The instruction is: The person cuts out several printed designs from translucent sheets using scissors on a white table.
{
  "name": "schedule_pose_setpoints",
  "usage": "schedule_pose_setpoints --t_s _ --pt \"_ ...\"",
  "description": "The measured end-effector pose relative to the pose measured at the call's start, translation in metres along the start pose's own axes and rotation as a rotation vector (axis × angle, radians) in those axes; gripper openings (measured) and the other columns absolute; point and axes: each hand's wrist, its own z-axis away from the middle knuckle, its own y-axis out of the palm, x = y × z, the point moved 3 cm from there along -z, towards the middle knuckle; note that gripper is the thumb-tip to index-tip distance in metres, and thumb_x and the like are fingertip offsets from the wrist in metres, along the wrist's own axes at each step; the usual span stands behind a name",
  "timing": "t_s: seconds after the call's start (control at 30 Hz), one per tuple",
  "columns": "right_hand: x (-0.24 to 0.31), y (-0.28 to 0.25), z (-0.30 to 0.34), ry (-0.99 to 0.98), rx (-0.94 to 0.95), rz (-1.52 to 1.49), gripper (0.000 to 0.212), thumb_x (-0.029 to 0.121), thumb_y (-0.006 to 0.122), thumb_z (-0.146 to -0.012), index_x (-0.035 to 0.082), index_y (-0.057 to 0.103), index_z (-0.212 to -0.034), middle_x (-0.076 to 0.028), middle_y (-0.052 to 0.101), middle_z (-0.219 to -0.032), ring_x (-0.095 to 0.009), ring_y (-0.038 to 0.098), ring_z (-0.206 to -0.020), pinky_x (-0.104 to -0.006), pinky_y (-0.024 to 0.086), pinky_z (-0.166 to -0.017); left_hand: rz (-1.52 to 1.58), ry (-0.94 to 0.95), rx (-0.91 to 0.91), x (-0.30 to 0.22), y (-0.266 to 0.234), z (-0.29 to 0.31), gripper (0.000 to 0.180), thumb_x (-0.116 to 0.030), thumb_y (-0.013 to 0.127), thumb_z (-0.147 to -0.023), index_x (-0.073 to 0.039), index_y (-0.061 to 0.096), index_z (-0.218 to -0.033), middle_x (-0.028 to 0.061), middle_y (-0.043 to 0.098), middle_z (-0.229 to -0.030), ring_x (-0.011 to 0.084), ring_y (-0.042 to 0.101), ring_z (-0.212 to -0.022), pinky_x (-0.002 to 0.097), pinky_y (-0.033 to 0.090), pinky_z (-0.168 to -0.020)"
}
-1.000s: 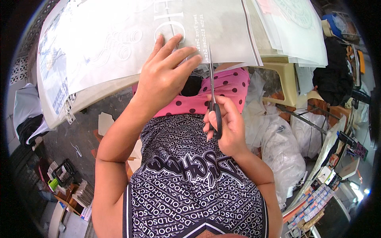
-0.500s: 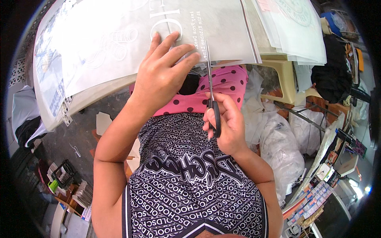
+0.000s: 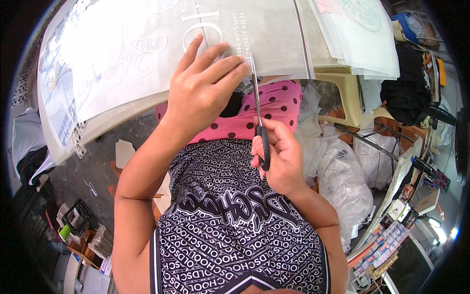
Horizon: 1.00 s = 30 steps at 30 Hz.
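A translucent sheet (image 3: 279, 44) printed with white lettering and a drawing lies on the pale table and reaches past its near edge. My left hand (image 3: 208, 81) rests on it palm down, fingers stretched out over the print. My right hand (image 3: 284, 159) grips a pair of black-handled scissors (image 3: 256, 93), thumb and fingers around the handles. The metal blades point away from me and meet the sheet's near edge, close beside my left fingertips. They look nearly closed, and their tips lie along the small lettering.
More printed sheets (image 3: 369, 44) are stacked at the table's right. Below stands a cream plastic stool or chair (image 3: 342, 81). Clear plastic bags (image 3: 340, 171) fill the floor to my right. The table's near edge (image 3: 110, 125) curves off to the left. A pink dotted cloth (image 3: 279, 105) covers my lap.
My left fingers have slid slightly right over the print, and the index finger reaches farther forward. The scissors stay at the sheet's edge with little movement. The whole view has shifted a little.
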Motion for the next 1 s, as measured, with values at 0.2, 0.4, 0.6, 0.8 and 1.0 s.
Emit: schedule_pose_setpoints --t_s 0.2,0.4,0.6,0.8,1.0 --pt "0.016 0.006 -0.022 -0.06 -0.025 0.019 0.034 0.017 0.062 -0.101 -0.004 0.054 -0.127 -0.001 0.061 -0.08 -0.005 0.054 -0.061 -0.0212 0.044 -0.053 0.082 0.01 -0.027 -0.008 -0.008 -0.002 0.026 -0.012 0.07 -0.074 -0.008 0.075 -0.099 0.0051 0.073 -0.101 0.0267 0.071 -0.103 0.0485 0.054 -0.098" --pt "0.015 0.008 -0.021 -0.06 -0.042 0.045 0.033 0.018 0.062 -0.101 -0.004 0.055 -0.125 0.001 0.06 -0.078 -0.004 0.052 -0.059 -0.0207 0.042 -0.052 0.107 -0.012 -0.019 -0.011 -0.017 -0.004 0.03 -0.009 0.072 -0.071 -0.006 0.075 -0.101 0.0076 0.075 -0.102 0.0286 0.073 -0.102 0.0461 0.058 -0.094" --pt "0.019 0.013 -0.028 -0.08 -0.073 0.03 0.028 0.013 0.061 -0.101 -0.004 0.057 -0.123 0.001 0.062 -0.078 -0.004 0.051 -0.061 -0.0209 0.042 -0.052 0.14 0.006 -0.059 -0.016 -0.023 -0.005 0.03 -0.007 0.073 -0.067 -0.003 0.076 -0.097 0.0096 0.075 -0.098 0.0293 0.074 -0.098 0.0437 0.06 -0.09" --pt "0.024 0.009 -0.046 -0.151 -0.077 0.071 0.023 0.006 0.053 -0.103 -0.006 0.056 -0.122 -0.003 0.066 -0.083 -0.003 0.054 -0.069 -0.0209 0.042 -0.058 0.168 -0.005 -0.076 -0.027 -0.034 -0.006 0.03 -0.005 0.072 -0.065 -0.002 0.076 -0.095 0.0112 0.075 -0.096 0.0304 0.074 -0.097 0.0447 0.061 -0.088" --pt "0.026 0.009 -0.051 -0.171 -0.084 0.08 0.023 0.005 0.052 -0.102 -0.007 0.057 -0.12 -0.005 0.067 -0.083 -0.007 0.058 -0.067 -0.0241 0.047 -0.057 0.175 -0.002 -0.087 -0.031 -0.042 -0.004 0.031 -0.004 0.072 -0.065 -0.002 0.076 -0.095 0.0114 0.075 -0.096 0.0309 0.074 -0.097 0.0453 0.061 -0.088"
